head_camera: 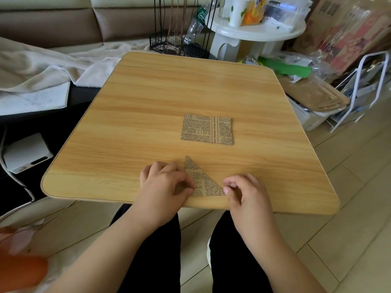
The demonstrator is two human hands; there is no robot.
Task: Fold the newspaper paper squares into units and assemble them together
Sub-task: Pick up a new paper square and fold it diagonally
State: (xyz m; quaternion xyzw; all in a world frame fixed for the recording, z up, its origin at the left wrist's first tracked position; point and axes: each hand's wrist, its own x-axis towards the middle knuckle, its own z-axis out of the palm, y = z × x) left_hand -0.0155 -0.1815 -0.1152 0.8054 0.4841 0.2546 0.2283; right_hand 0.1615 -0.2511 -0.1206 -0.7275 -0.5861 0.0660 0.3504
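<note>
A flat newspaper-print paper square [208, 129] lies in the middle of the wooden table [148, 106]. Near the front edge lies a second newspaper paper folded into a triangle [203, 181], its point aimed away from me. My left hand [167, 185] covers the triangle's left part, with curled fingers pinching the paper at its lower left. My right hand [245, 191] sits at the triangle's right corner, fingers curled, fingertips touching the paper's edge. The left portion of the folded paper is hidden under my left hand.
A white round side table [256, 32] with cups and containers stands beyond the far edge, next to a black wire rack [177, 45]. Bags and boxes [313, 94] crowd the right side. A towel [42, 66] and a white device [25, 153] lie at the left.
</note>
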